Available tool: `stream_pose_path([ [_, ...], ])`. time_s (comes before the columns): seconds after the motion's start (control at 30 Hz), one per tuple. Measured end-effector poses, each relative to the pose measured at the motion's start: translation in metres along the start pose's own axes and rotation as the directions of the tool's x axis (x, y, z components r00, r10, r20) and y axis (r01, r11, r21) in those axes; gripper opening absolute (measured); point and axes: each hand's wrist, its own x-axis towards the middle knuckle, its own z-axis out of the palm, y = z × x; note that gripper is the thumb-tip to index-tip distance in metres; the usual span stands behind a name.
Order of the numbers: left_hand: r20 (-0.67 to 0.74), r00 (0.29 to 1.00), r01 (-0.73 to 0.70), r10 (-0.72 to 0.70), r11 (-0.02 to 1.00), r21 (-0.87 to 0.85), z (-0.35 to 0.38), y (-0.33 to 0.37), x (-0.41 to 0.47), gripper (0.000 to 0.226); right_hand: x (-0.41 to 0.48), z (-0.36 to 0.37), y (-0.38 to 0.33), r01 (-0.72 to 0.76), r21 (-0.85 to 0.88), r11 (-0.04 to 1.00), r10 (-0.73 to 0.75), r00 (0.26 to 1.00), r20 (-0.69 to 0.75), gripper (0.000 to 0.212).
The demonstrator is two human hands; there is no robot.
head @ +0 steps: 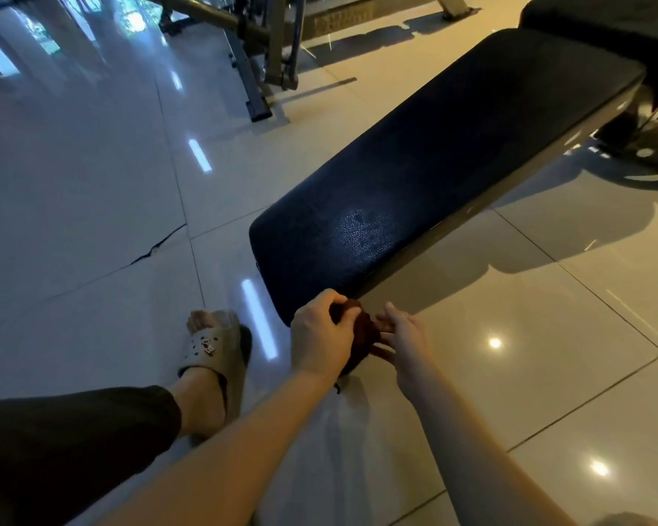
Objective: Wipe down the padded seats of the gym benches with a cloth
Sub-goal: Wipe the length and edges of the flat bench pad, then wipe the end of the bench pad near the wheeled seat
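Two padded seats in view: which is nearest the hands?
The long dark pad running diagonally through the middle; its near end is beside the left hand gripping the cloth. The other pad lies far off in the top right corner.

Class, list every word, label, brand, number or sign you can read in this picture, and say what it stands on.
No text can be read.
The charm on the sandal is too small and blurred to tell whether it bears letters.
The bench pad, cloth and floor tiles show no writing.
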Motion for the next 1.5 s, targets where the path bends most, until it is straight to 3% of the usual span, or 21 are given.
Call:
stream_pose_path([
  [0.1,0.107,0.983,0.169,-0.148,0.962,-0.216,-0.005,0.012,0.004,0.014,-0.009,-0.003,-0.008,0.07,-0.034,0.997,-0.063,0.984,0.168,0.046],
  [0.2,0.231,0.939,0.329,-0.254,0.857,-0.398,-0.015,0.026,0.007,0.013,-0.019,-0.014,-0.018,0.079,-0.053,0.995,-0.058,0.949,0.309,0.047],
  [0.37,0.411,0.853,0.494,-0.322,0.754,-0.433,-0.037,0.047,0.024,0.013,-0.037,-0.035,-0.057,0.157,-0.122,0.98,-0.105,0.93,0.353,0.038],
  [0.47,0.677,0.709,0.565,-0.199,0.735,-0.376,-0.052,0.064,0.029,0.026,-0.054,-0.043,-0.085,0.203,-0.115,0.972,-0.157,0.934,0.321,0.028],
  [0.53,0.708,0.682,0.485,-0.184,0.838,-0.25,-0.059,0.081,0.031,0.025,-0.064,-0.049,-0.1,0.23,-0.137,0.964,-0.182,0.939,0.293,0.027],
  [0.67,0.542,0.816,0.271,-0.202,0.961,-0.049,-0.076,0.121,0.036,0.026,-0.084,-0.067,-0.126,0.252,-0.141,0.957,-0.212,0.944,0.252,0.027],
  [0.77,0.528,0.842,0.175,-0.111,0.982,-0.072,-0.098,0.148,0.035,0.023,-0.101,-0.079,-0.145,0.257,-0.081,0.963,-0.22,0.925,0.311,0.034],
  [0.9,0.601,0.798,0.009,0.048,0.996,-0.091,-0.132,0.179,0.035,0.024,-0.131,-0.084,-0.174,0.316,-0.019,0.949,-0.281,0.869,0.406,0.038],
  [1.0,0.659,0.748,-0.048,0.079,0.997,-0.064,-0.14,0.192,0.04,0.035,-0.149,-0.086,-0.193,0.389,-0.091,0.917,-0.324,0.858,0.4,0.037],
  [1.1,0.779,0.621,0.079,0.086,0.982,-0.172,-0.137,0.192,0.04,0.038,-0.159,-0.09,-0.202,0.431,-0.166,0.887,-0.331,0.844,0.421,0.039],
  [1.2,0.814,0.558,0.09,0.163,0.963,-0.255,-0.133,0.189,0.043,0.029,-0.161,-0.098,-0.202,0.357,-0.044,0.933,-0.3,0.839,0.454,0.054],
  [1.27,0.783,0.57,0.042,0.25,0.942,-0.332,-0.129,0.191,0.046,0.028,-0.162,-0.102,-0.2,0.285,0.025,0.958,-0.273,0.885,0.378,0.061],
  [1.33,0.703,0.63,-0.061,0.33,0.923,-0.379,-0.124,0.195,0.047,0.024,-0.165,-0.1,-0.199,0.226,0.068,0.972,-0.236,0.919,0.317,0.061],
  [1.4,0.591,0.687,-0.226,0.424,0.897,-0.381,-0.119,0.197,0.048,0.023,-0.174,-0.096,-0.201,0.209,0.059,0.976,-0.217,0.932,0.29,0.052],
  [1.5,0.439,0.691,-0.425,0.575,0.814,-0.396,-0.115,0.205,0.049,0.029,-0.193,-0.09,-0.211,0.214,-0.012,0.977,-0.2,0.929,0.312,0.034],
])
